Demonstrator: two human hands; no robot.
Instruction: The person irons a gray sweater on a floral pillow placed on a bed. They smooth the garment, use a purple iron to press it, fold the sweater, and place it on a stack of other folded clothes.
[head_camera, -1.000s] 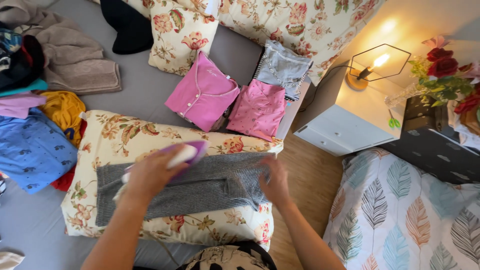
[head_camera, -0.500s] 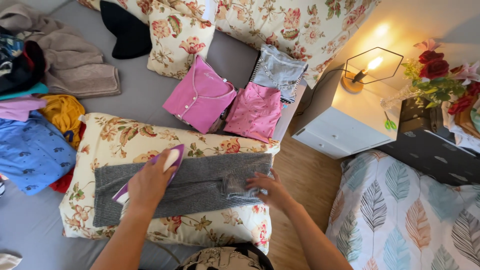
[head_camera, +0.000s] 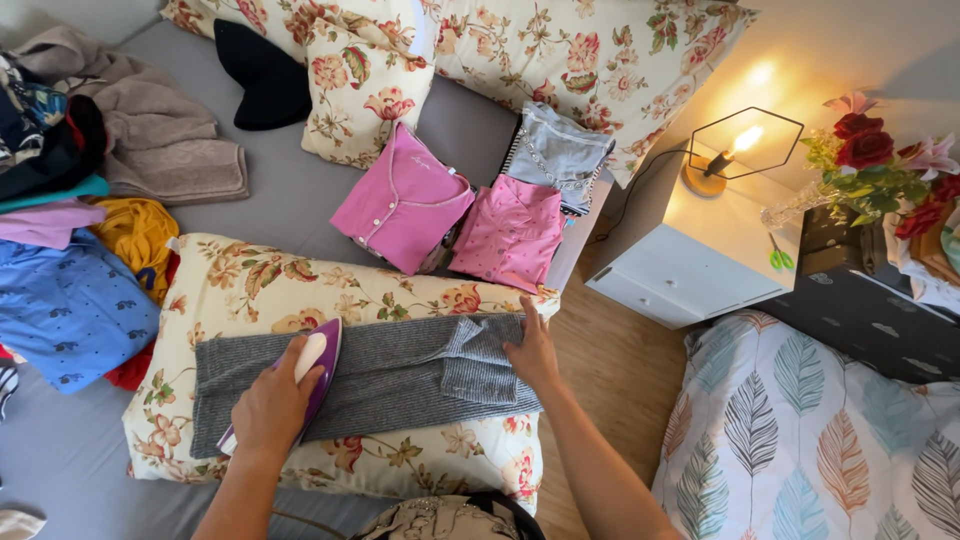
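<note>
While pressing the grey sweater (head_camera: 380, 375) on the near floral pillow (head_camera: 250, 290): left hand (head_camera: 272, 405) fingers clamped round purple iron (head_camera: 318, 365), right hand (head_camera: 532, 352) flat, fingers together, pinning the right end. Probably mid-ironing; next needs a slow glide right.

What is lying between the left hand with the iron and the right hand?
In the head view, only the grey garment lies between the left hand on the purple iron and the right hand, including its folded ribbed part.

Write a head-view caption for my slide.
Left hand runs purple iron over grey garment; right hand steadies it.
</note>
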